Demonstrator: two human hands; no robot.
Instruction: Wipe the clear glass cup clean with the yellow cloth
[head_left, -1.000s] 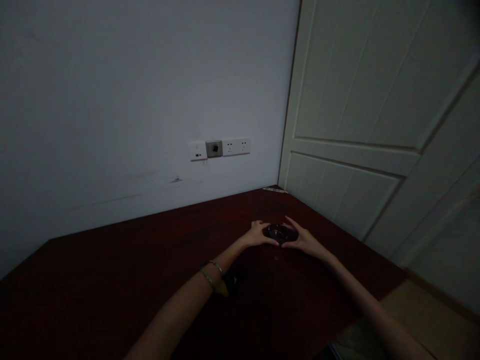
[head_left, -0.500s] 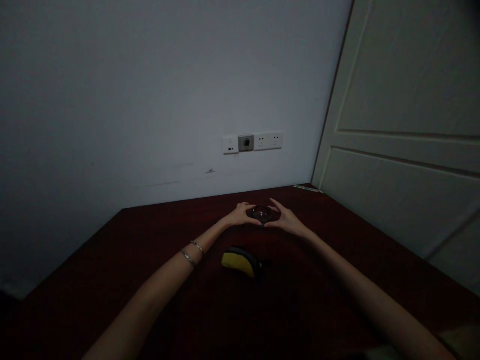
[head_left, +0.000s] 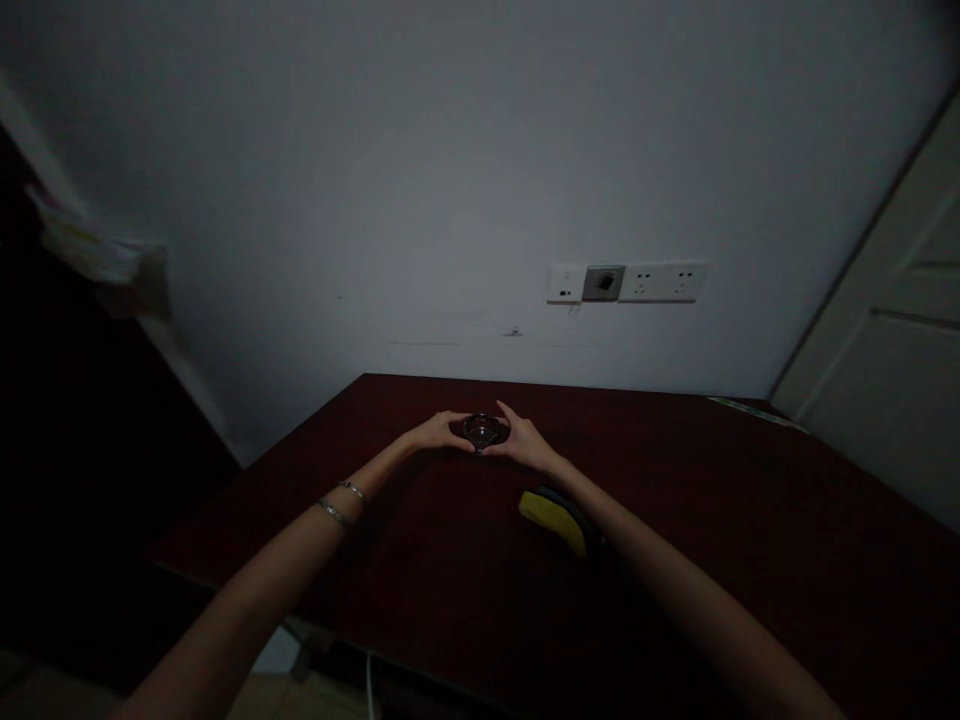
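Against the dark red tabletop [head_left: 435,560], a round, see-through glass bowl [head_left: 481,432] glints.

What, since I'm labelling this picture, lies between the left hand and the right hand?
In the head view, a round glass dish lies between the left hand and the right hand.

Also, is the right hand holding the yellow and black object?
No, the right hand curves around the glass bowl, while the yellow and black object lies on the table, beside the right forearm.
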